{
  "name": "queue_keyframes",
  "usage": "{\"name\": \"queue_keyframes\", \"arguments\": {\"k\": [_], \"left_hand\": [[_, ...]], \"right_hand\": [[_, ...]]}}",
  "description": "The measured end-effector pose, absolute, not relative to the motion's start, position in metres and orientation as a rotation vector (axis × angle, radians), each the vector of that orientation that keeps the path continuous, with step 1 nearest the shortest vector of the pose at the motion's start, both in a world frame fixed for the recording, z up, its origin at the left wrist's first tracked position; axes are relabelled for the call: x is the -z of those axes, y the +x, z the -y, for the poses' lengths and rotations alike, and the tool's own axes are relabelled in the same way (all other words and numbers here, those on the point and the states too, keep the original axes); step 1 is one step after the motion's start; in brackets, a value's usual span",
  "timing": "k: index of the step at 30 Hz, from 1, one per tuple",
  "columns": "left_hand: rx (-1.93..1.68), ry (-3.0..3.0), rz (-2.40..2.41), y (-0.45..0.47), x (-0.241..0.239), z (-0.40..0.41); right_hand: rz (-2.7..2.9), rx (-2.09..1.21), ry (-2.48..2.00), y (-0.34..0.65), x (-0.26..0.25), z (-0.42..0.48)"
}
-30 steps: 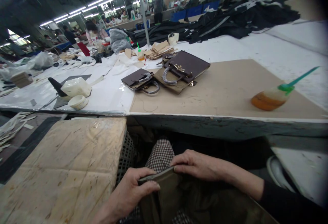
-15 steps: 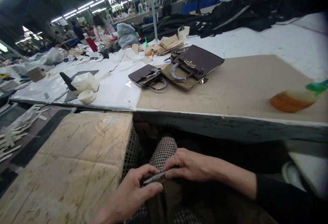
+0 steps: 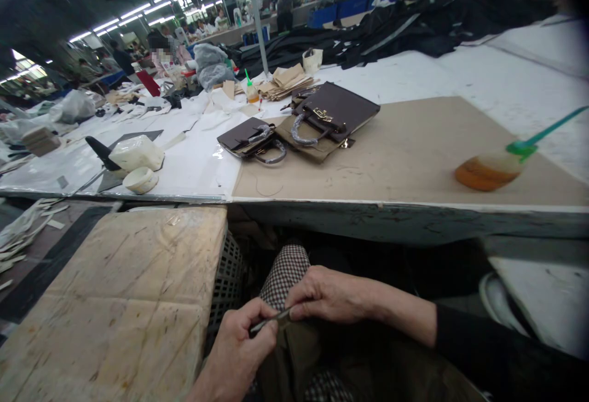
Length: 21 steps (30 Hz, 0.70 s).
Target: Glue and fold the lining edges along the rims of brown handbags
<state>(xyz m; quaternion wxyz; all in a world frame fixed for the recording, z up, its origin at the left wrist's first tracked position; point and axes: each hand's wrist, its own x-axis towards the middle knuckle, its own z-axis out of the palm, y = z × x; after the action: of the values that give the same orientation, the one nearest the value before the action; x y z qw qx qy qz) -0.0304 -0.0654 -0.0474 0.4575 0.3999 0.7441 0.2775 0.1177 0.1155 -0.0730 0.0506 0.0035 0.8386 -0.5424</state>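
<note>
An olive-brown leather piece [image 3: 299, 353] lies across my lap, over checked trousers [image 3: 283, 273]. My left hand [image 3: 242, 344] pinches its top edge at the left, fingers closed on it. My right hand [image 3: 329, 294] grips the same edge just to the right, thumb and fingers pressed together. The two hands nearly touch. Most of the piece below my hands is in shadow.
A worn wooden board [image 3: 115, 291] sits to my left over a plastic crate [image 3: 230, 273]. The workbench edge [image 3: 391, 218] runs in front. On it lie two brown handbags [image 3: 335, 113] [image 3: 251, 138], a glue bottle with green nozzle [image 3: 492, 169], white containers [image 3: 135, 153]. People work far back.
My hands have drawn closer together along the leather edge, and the left hand's grip has tightened into a pinch. The visible top flap has shrunk. The view swayed slightly.
</note>
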Motion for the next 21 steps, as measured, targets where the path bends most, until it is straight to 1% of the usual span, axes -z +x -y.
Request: {"name": "queue_keyframes", "arguments": {"k": [5,9,15,21], "left_hand": [[-0.603,1.078,-1.834,-0.027,0.048,0.057],[-0.551,1.275,-1.744,-0.024,0.046,0.047],[-0.452,1.441,-1.735,-0.028,0.052,0.049],[-0.424,1.432,-1.717,-0.032,0.052,0.053]], "right_hand": [[-2.626,1.625,0.028,0.121,0.067,-0.113],[-2.602,1.591,0.147,0.122,0.064,-0.114],[-2.488,1.701,0.259,0.147,0.071,-0.132],[-2.404,1.79,0.474,0.179,0.082,-0.148]]}}
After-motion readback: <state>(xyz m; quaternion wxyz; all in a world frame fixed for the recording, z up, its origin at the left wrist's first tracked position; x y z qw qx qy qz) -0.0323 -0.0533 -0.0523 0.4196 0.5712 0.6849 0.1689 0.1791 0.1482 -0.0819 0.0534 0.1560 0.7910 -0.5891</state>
